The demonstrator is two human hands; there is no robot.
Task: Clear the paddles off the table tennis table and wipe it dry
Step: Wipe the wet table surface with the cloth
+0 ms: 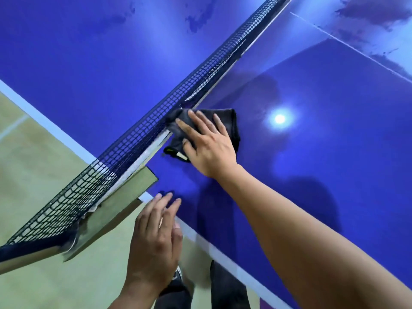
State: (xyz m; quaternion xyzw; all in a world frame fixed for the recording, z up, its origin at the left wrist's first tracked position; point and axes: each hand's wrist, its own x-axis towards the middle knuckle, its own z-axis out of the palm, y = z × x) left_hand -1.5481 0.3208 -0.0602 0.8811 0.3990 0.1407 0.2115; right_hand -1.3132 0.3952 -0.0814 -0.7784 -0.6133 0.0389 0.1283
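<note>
The blue table tennis table (312, 152) fills most of the view. My right hand (209, 143) presses flat on a dark grey cloth (233, 123), with straight fingers spread over it, right beside the net (200, 76). My left hand (156, 237) rests on the table's white side edge (200, 239), fingers straight, holding nothing. No paddle is in view.
Dark wet patches lie on the far half (200, 16) and at the far right (374, 12). The net's post and clamp (124, 197) stick out past the table's side near my left hand. Pale green floor (33, 163) lies to the left; my legs stand below.
</note>
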